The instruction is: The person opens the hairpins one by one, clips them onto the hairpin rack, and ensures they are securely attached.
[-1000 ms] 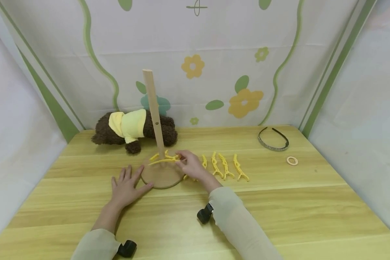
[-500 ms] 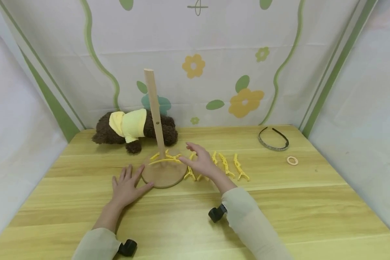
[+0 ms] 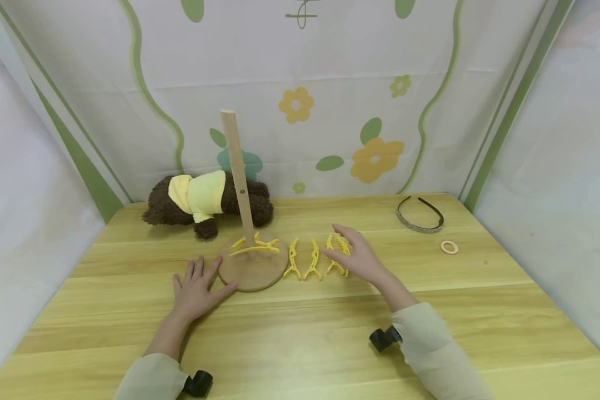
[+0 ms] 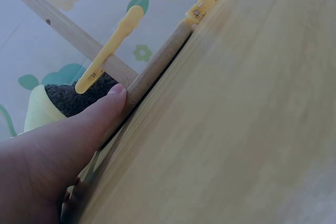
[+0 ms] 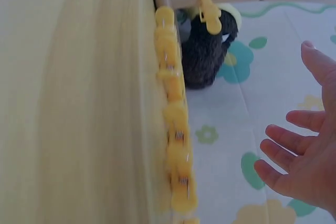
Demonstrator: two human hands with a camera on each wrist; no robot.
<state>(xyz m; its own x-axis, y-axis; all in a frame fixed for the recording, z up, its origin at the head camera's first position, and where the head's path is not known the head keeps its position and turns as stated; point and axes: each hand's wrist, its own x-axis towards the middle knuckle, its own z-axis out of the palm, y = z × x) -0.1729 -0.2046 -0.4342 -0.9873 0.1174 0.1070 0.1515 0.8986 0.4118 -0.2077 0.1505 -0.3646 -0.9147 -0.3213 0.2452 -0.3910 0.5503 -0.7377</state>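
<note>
My left hand (image 3: 195, 291) lies with spread fingers at the left edge of a round wooden base (image 3: 252, 275). In the left wrist view its thumb (image 4: 100, 111) presses on the base's rim. A wooden post (image 3: 237, 166) with a hole stands up from this base. Yellow alligator hair clips (image 3: 265, 248) sit around the post's foot. Several more yellow hair clips (image 3: 293, 260) lie in a row to the right. My right hand (image 3: 360, 256) hovers over the row's right end with fingers apart, holding nothing, and hides part of the clips there.
Behind the post a brown plush toy (image 3: 205, 194) in a yellow top lies on its side. A glittery headband (image 3: 421, 226) and a small pale ring (image 3: 449, 248) lie at the right on the wooden table (image 3: 300, 344). A flower-printed cloth (image 3: 330, 55) hangs behind.
My right hand has let go of the clip at the post's foot and moved right, over the row of clips. The left hand has stayed on the base.
</note>
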